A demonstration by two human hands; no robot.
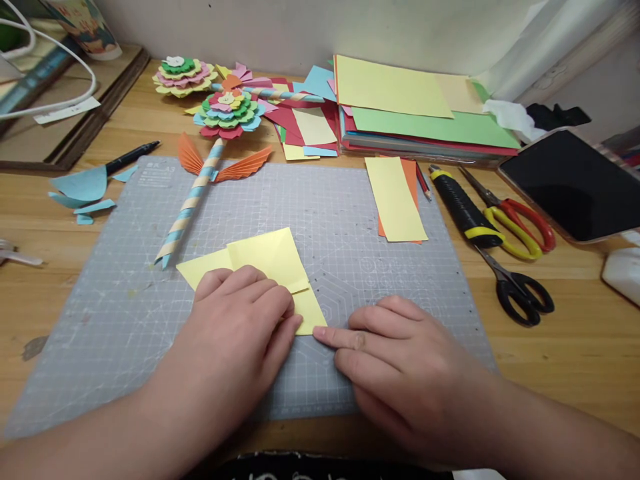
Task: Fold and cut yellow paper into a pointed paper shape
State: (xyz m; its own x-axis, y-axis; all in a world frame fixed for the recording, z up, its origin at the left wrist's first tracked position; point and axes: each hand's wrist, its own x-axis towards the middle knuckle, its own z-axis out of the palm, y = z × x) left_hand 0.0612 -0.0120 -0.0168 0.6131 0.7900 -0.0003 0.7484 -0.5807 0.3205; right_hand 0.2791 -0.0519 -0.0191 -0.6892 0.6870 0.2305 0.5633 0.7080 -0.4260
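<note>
2 hands (245,300) (400,353) on 1 ylw ppr (270,257)

Before me a plain, pale wall (280,33) rises behind the wooden tabletop (540,360), whose light-brown grain runs from side to side. At my upper right, whitish, curtain-like folds (560,53) slant down in soft light.

Left hand (245,310): lies back upward, bends fingers (253,283) inward, points thumb (287,337) rightward.
Right hand (403,360): lies back upward, stretches one finger (343,339) leftward, curls the others.
Left forearm (110,427): slants in bare from lower left.
Right forearm (550,417): slants in bare from lower right.
</note>
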